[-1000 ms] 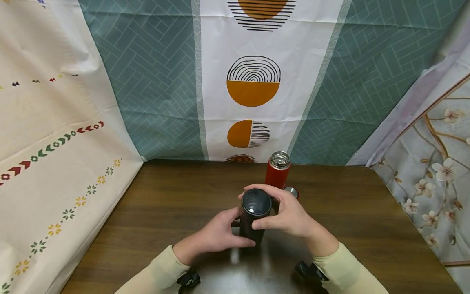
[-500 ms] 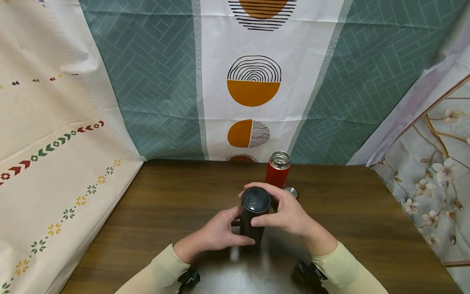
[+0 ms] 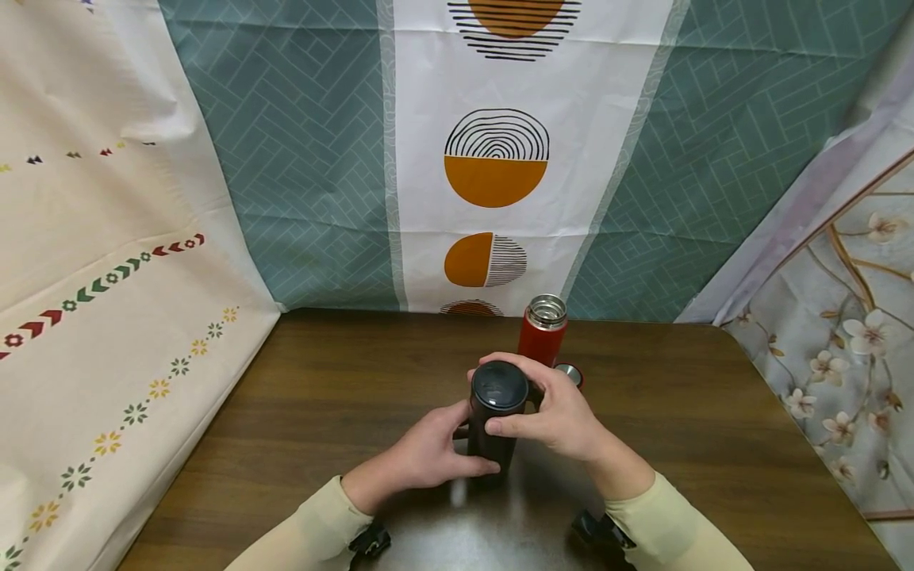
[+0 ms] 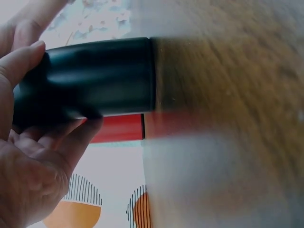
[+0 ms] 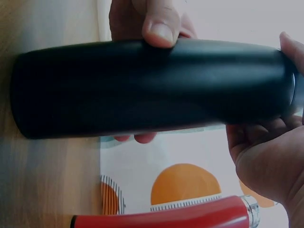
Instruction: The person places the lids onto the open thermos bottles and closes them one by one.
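"Head view: what's changing?"
"The right hand [image 3: 550, 412] is gripping the black bottle [image 3: 491, 447] near its top, thumb creeping toward nine o'clock, perhaps twisting."
"Left wrist?"
"The left hand [image 4: 35, 168] is holding its body, upright on the worktop [image 4: 232, 66]."
"Right wrist?"
"Both are gripping."

The right grip [image 3: 559, 408] partly hides the red bottle [image 3: 541, 341].

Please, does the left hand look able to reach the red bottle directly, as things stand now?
Probably not: the left hand grips the black bottle, and that bottle and the right hand seem to block its way to the red bottle.
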The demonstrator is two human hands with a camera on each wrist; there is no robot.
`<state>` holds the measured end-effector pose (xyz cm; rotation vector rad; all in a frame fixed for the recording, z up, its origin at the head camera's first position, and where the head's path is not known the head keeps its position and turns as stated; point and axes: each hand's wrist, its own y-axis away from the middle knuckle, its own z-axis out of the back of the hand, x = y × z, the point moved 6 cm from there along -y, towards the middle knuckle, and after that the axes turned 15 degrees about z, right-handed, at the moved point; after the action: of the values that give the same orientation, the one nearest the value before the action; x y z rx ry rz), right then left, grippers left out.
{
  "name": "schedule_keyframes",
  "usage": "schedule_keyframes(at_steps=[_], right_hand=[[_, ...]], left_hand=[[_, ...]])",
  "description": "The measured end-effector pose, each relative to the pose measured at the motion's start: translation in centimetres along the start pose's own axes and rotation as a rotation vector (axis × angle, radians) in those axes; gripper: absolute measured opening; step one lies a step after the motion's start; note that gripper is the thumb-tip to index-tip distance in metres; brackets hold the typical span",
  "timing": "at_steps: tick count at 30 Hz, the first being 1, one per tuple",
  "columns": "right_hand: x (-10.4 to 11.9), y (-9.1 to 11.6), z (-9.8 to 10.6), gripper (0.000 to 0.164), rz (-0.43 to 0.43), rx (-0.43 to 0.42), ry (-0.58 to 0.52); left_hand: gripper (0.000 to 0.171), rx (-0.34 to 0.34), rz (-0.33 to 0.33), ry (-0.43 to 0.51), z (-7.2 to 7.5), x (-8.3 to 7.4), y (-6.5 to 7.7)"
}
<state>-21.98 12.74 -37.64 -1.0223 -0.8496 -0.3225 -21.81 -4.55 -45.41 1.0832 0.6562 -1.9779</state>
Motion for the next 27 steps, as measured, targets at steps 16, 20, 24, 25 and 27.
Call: schedule_keyframes(at_steps=[16,20,24,25,27], right_hand=[[-0.1,0.6,-0.3,0.067,-0.075,-0.199,0.187],[0.0,0.8,-0.6,0.067,-0.095,-0.244,0.257],[0.1,1.0,-0.8,0.066,-0.117,-0.291,0.319],[0.1,1.1,-0.9,0.066,-0.121,-0.304,0.328],[0.3,1.2,-1.0,0.065,-0.131,-0.326,0.344]], left_hand=[[0.071,-0.177,0.049,-0.021,-0.2,-0.4,0.3],[0.071,-0.206,0.067,-0.033,-0.3,-0.5,0.4],[0.072,-0.211,0.084,-0.029,-0.4,-0.5,0.4],[0.072,-0.212,0.087,-0.029,-0.4,-0.5,0.4],[0.073,-0.215,0.096,-0.032,-0.5,-0.5,0.4]])
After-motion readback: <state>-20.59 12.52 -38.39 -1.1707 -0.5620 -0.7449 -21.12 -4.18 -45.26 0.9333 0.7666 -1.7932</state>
